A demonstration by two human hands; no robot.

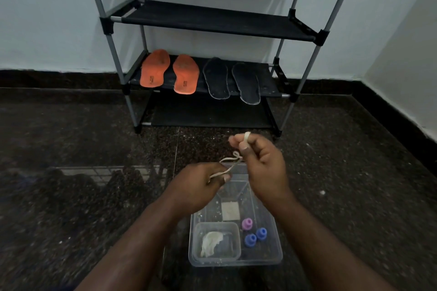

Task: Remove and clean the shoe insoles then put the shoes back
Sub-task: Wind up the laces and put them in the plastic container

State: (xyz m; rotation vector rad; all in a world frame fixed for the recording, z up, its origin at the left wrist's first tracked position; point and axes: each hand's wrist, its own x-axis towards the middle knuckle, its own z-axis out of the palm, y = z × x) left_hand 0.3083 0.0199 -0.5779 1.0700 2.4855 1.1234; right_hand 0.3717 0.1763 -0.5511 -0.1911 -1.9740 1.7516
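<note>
Pinching one pale band (pixel 230 165), left hand (pixel 201 184), right hand (pixel 260 163), tub (pixel 272 260) partly hidden

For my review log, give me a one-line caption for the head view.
Both hands stretch a pale band above a clear tray; orange insoles and dark insoles lie on the rack.
</note>
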